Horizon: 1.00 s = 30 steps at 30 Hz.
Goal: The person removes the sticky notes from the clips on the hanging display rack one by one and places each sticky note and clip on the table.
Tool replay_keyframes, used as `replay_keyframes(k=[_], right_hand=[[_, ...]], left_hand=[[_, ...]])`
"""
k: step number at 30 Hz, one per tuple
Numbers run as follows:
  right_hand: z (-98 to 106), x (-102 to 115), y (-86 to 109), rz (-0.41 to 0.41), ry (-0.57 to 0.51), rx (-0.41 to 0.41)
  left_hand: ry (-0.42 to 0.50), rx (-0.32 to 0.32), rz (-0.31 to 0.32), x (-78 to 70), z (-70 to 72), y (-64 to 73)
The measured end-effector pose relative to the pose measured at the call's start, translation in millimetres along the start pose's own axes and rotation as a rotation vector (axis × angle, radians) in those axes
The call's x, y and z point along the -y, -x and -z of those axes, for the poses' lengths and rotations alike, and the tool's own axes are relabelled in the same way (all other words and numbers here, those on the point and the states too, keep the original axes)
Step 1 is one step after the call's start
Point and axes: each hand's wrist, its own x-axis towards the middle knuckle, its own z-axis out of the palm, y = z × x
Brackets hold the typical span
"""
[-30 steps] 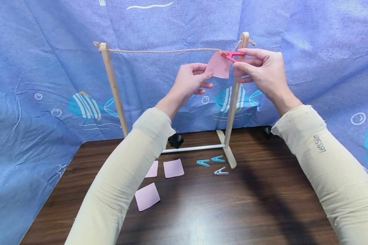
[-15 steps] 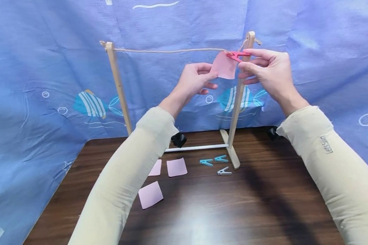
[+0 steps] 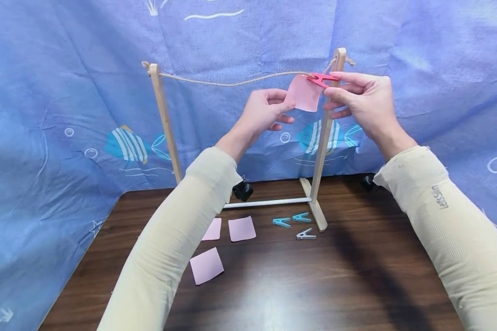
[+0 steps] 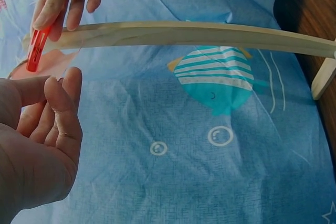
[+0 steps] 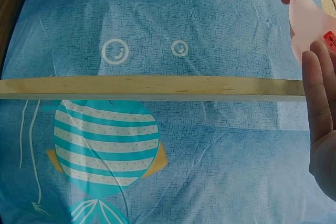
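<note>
My right hand (image 3: 366, 99) pinches the handle end of a red clothespin (image 3: 320, 79) between thumb and index finger. The pin's nose is at the twine (image 3: 232, 85) and the top right corner of a pink paper square (image 3: 304, 94). With thumb and index finger, my left hand (image 3: 267, 108) pinches that square's left lower edge. In the left wrist view the red clothespin (image 4: 38, 51) points down at the pink paper (image 4: 50, 65), between both hands. The right wrist view shows the paper (image 5: 310, 19) curved, with the right hand (image 5: 323, 98) beside it.
The twine runs between a left wooden post (image 3: 165, 124) and a right wooden post (image 3: 325, 133), joined low by a white bar (image 3: 269, 202). On the dark table (image 3: 314, 285) lie several pink squares (image 3: 242, 229), two blue clothespins (image 3: 281, 222) and a grey one (image 3: 305, 234).
The twine's left part now sags where it ran nearly straight before. Both hands keep their grips on paper and clothespin; the whole scene has shifted slightly right in the view.
</note>
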Motion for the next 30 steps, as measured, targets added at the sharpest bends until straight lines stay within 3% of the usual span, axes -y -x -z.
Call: replay_keyframes(k=[14,24,30], right_hand=[[3,-2,1.7,0.088,0.004,-0.036],[2,3,2.8,0.130,-0.068,-0.100],[4,4,5.1,0.140,-0.125,-0.144]], left_hand=[[0.013,0.018,-0.003,-0.1,-0.4,0.3],[-0.007,0.023,-0.022,-3.3,7.4,6.4],[-0.032,0.042,-0.030,2.3,14.8,12.9]])
